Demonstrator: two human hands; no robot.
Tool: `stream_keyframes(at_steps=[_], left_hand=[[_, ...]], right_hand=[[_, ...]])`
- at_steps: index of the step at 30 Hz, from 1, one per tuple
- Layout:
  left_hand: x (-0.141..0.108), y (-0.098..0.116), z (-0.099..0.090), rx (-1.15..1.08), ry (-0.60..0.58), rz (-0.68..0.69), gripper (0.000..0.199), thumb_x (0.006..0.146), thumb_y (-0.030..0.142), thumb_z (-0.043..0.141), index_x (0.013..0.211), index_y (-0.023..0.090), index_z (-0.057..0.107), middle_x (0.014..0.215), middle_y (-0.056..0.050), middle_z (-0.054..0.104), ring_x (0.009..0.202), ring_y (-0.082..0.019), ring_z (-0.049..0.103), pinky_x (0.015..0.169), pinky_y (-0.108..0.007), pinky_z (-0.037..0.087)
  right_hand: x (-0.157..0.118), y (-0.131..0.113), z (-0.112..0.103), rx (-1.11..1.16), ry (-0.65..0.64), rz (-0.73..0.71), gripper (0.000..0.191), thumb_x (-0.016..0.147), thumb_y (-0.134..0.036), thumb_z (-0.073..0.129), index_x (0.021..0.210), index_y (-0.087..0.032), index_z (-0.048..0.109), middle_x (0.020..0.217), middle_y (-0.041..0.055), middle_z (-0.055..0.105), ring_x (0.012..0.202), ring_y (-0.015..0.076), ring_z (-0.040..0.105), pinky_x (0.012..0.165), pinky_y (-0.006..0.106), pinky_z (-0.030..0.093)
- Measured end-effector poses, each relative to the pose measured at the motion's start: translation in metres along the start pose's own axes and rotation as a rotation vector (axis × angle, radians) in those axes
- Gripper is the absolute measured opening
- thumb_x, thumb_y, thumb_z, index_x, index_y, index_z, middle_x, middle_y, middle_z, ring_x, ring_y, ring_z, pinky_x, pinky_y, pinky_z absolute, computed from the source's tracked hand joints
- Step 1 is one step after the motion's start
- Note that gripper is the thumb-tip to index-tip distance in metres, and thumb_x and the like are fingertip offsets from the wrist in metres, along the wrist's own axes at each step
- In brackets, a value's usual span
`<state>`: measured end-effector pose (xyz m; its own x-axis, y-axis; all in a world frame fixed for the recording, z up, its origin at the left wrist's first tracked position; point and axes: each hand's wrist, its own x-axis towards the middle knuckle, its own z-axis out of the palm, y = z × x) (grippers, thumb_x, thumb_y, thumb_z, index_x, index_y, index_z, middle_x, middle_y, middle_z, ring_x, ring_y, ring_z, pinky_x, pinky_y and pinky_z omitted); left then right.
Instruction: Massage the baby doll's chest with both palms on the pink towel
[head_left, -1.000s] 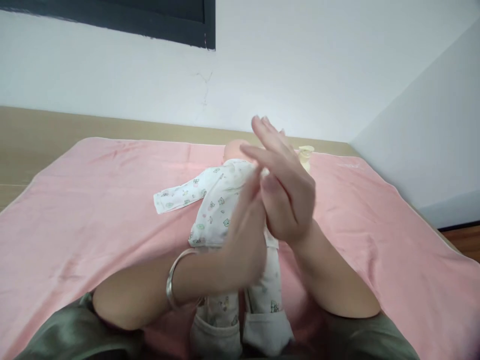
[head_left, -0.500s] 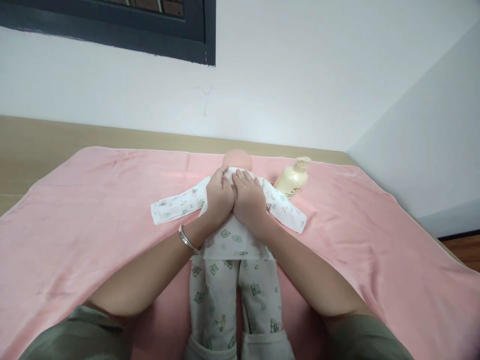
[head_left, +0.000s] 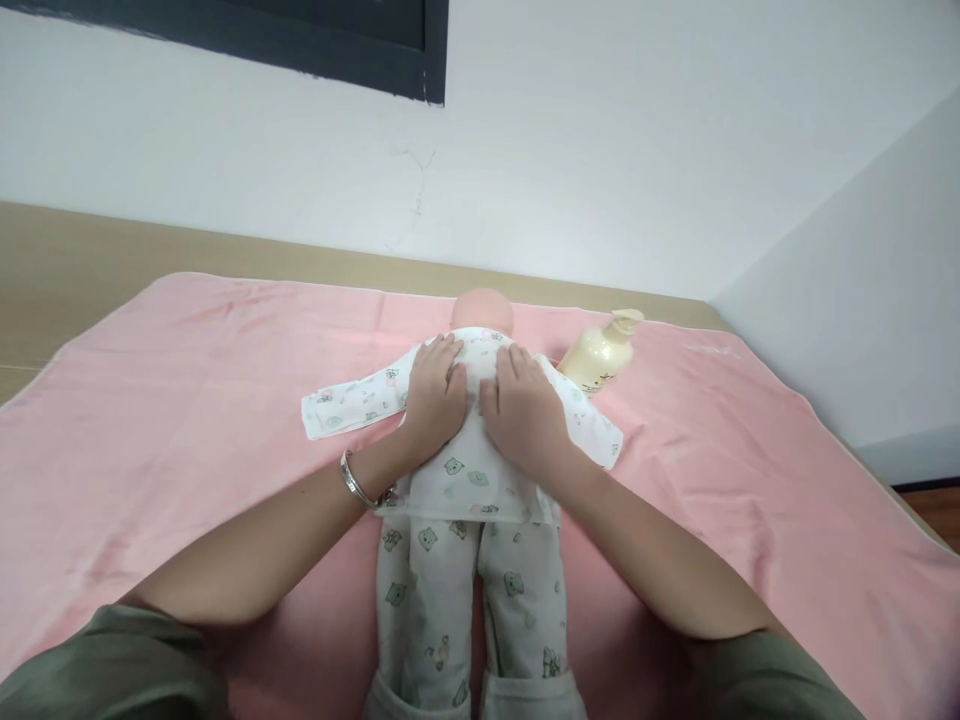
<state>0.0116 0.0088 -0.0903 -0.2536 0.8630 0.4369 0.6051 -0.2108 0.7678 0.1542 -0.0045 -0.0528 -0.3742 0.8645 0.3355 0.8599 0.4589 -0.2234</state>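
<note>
A baby doll point(head_left: 483, 310) lies stretched out on a pink blanket point(head_left: 187, 400), its bald head at the far end and no face showing. It wears a white printed top point(head_left: 469, 470) and matching trousers point(head_left: 431, 600); the sleeves spread out to both sides. My left hand point(head_left: 436, 395) rests flat on the upper left of the top, fingers extended toward the head. On the upper right my right hand point(head_left: 525, 405) lies flat too, thumb a little apart. A strip of printed cloth shows between the two hands. Neither hand grips anything.
A cream pump bottle point(head_left: 598, 355) stands tilted-looking on the blanket, close behind the doll's right-side sleeve. Beyond the blanket run a wooden ledge point(head_left: 225, 250) and a white wall point(head_left: 570, 180) with a dark window frame point(head_left: 360, 60).
My hands, which were together at the middle of the doll's upper body, have slid apart, one to each side. The camera view has shifted slightly.
</note>
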Motion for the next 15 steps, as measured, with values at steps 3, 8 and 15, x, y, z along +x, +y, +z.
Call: stream_keyframes(at_steps=[3, 8, 15], left_hand=[[0.001, -0.001, 0.0, 0.013, 0.022, 0.031, 0.048, 0.091, 0.026, 0.036, 0.121, 0.011, 0.069, 0.136, -0.013, 0.068, 0.135, -0.026, 0.058, 0.128, -0.051, 0.036], [0.002, 0.001, -0.002, 0.02, -0.002, 0.038, 0.047, 0.092, 0.022, 0.032, 0.121, 0.013, 0.068, 0.134, -0.012, 0.069, 0.132, -0.025, 0.06, 0.126, -0.05, 0.04], [0.0, 0.01, -0.008, -0.068, -0.027, -0.092, 0.049, 0.087, 0.022, 0.039, 0.129, 0.013, 0.064, 0.142, -0.012, 0.064, 0.139, -0.026, 0.054, 0.128, -0.049, 0.037]], right_hand=[[-0.022, -0.023, 0.001, -0.042, 0.017, -0.203, 0.059, 0.1, -0.024, 0.037, 0.151, 0.004, 0.043, 0.159, 0.0264, 0.04, 0.155, 0.0376, 0.033, 0.129, 0.055, 0.031], [0.007, -0.003, 0.001, 0.095, -0.114, -0.33, 0.058, 0.099, -0.02, 0.031, 0.152, -0.002, 0.045, 0.161, 0.0168, 0.043, 0.157, 0.0281, 0.032, 0.132, 0.054, 0.025], [0.026, 0.015, -0.004, 0.06, -0.099, -0.016, 0.062, 0.103, -0.031, 0.034, 0.155, 0.002, 0.038, 0.162, 0.0221, 0.039, 0.153, 0.0353, 0.036, 0.129, 0.056, 0.027]])
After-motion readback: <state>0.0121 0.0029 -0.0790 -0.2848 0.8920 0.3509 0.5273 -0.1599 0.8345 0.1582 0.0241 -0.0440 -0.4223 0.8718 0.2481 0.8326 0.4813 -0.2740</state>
